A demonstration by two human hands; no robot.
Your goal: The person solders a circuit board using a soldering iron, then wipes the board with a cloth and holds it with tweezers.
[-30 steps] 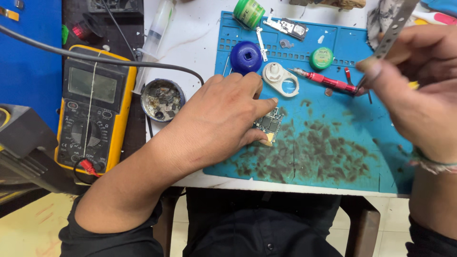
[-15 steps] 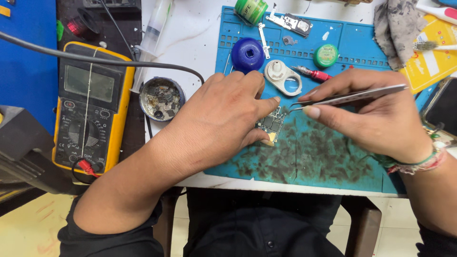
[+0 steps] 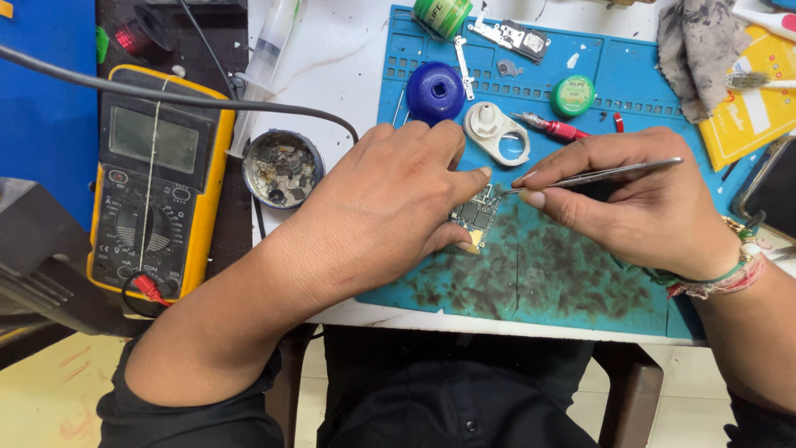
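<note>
Now left hand (image 3: 390, 199) steadies circuit board (image 3: 476, 212), right hand (image 3: 638, 207) tweezers (image 3: 597, 175).

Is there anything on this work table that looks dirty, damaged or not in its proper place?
The blue mat is smeared with dark stains near the circuit board. A soiled grey rag lies crumpled at the top right. The small round tin holds loose scrap parts. Nothing looks spilled or broken.

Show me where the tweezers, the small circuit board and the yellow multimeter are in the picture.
tweezers (image 3: 609, 172): head view, on the middle of the metal shaft.
small circuit board (image 3: 474, 212): head view, on the chips showing between the fingers.
yellow multimeter (image 3: 149, 139): head view, on its grey screen.
</note>
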